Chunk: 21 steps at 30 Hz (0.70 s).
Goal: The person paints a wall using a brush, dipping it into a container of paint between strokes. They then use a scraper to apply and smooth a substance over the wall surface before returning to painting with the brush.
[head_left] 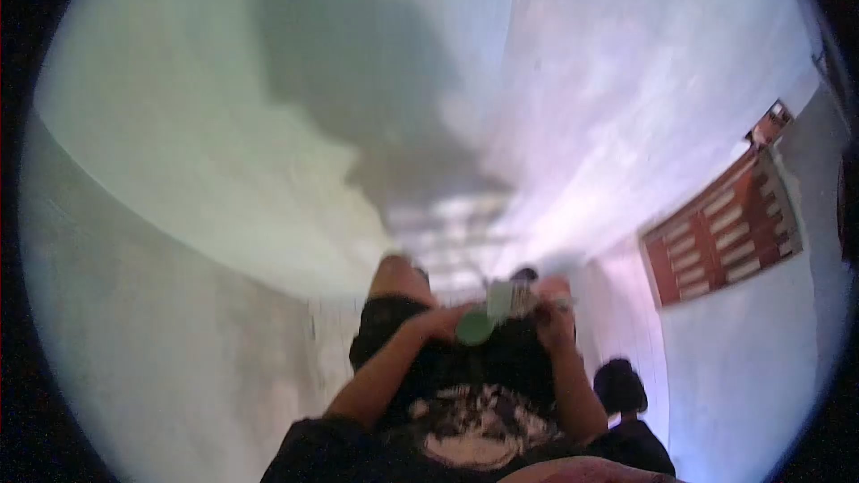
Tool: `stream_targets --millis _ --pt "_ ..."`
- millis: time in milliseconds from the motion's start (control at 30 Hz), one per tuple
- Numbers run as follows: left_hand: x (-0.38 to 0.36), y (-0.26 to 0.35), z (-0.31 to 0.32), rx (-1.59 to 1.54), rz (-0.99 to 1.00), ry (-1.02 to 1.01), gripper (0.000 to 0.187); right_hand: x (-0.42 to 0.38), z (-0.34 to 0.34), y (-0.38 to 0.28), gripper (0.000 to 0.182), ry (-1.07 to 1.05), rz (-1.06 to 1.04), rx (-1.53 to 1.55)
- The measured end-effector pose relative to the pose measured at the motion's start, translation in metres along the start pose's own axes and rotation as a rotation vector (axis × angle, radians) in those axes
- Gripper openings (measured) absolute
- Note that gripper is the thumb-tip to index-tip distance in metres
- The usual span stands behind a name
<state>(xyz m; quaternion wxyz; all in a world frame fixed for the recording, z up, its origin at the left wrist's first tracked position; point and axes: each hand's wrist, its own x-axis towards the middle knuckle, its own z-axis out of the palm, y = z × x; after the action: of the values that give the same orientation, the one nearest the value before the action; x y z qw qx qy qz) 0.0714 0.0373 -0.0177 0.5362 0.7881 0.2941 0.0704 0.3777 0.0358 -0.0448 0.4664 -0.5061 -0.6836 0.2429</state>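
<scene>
My left hand [438,323] is closed at the side of a round green thing [474,328], which looks like a small tub or lid seen from above. It is in front of my dark shorts, between my thighs. On the other side, the fingers of my right hand [557,326] are bent round the end of a pale, flat, roughly rectangular thing [510,300] with darker marks on its right part. Blur hides its exact kind. This pale thing overlaps the upper right edge of the green one in this view.
A large pale wall [608,80] rises ahead, with a broad dark shadow [385,63] across it. To the right is a red-brown slatted window [725,231]. Another person's dark-haired head [619,385] shows close by at lower right. A plain wall [179,322] stands left.
</scene>
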Motion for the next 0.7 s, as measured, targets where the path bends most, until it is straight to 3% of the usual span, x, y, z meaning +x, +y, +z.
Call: stream_targets --millis 33,100,133,167,267,367,433,700 --pt "0.013 -0.058 0.026 0.005 0.075 0.092 0.111 0.011 -0.001 -0.053 0.015 0.035 0.256 0.301" --pt "0.002 -0.033 0.016 0.094 -0.099 0.005 0.122 0.007 0.012 -0.022 0.012 0.083 0.813 1.567" --pt "0.013 -0.074 0.026 0.070 0.064 0.033 0.118 0.011 0.018 -0.030 0.012 0.116 0.863 1.579" --pt "0.020 -0.066 -0.006 0.120 0.079 0.054 0.118 0.013 0.023 -0.045 0.014 0.147 0.916 1.589" --pt "0.018 -0.071 -0.006 0.164 0.047 0.074 0.115 0.016 0.035 -0.057 0.017 0.080 0.951 1.638" --pt "0.023 -0.061 -0.007 0.164 -0.008 0.067 0.113 0.027 0.047 -0.071 0.022 0.218 0.931 1.656" --pt "0.011 -0.052 -0.014 0.150 -0.049 0.051 0.111 0.037 0.052 -0.083 0.026 0.281 1.029 1.710" --pt "-0.006 0.022 -0.022 0.015 -0.202 -0.018 0.106 0.079 0.063 -0.088 0.025 0.169 0.633 1.738"
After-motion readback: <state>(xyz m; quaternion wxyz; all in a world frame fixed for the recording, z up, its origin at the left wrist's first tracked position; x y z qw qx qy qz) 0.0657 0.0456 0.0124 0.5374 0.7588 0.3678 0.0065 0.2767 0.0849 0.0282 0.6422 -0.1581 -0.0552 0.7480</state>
